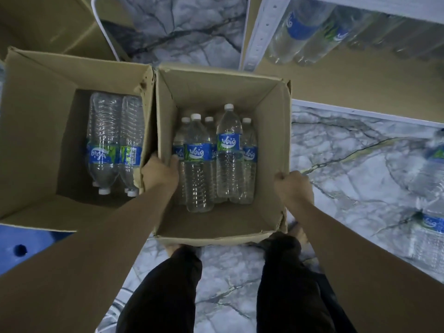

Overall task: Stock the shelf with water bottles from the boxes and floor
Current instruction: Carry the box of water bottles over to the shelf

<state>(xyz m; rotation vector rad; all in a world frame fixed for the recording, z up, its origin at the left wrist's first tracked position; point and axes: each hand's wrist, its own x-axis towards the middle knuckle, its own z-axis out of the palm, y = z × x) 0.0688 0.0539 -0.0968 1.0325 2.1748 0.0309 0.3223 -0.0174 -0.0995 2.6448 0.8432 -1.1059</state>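
Hands on the box: the left hand (159, 173) is clamped over the left wall of the middle box (216, 227), thumb outside and fingers (173, 162) curled inside, while the right hand (292, 186) is fisted tight around the right rim. This box sits on the marble floor (348, 164) right in front of the person's dark trousers (165, 289), toes just showing at its near edge. Inside it, bottles (229, 150) lie packed together, white caps pointing away, blue labels up; at least five caps show. Touching its left wall stands a second box (31, 131), and in there two more bottles (105, 140) lie side by side, caps toward the viewer. Up at top right, the shelf (258, 37) already carries a row of bottles (295, 30), blurred. More bottles (432, 227) sit loose on the floor at far right, well apart from the box, also blurred. Blue plastic (21, 246) peeks out at lower left.
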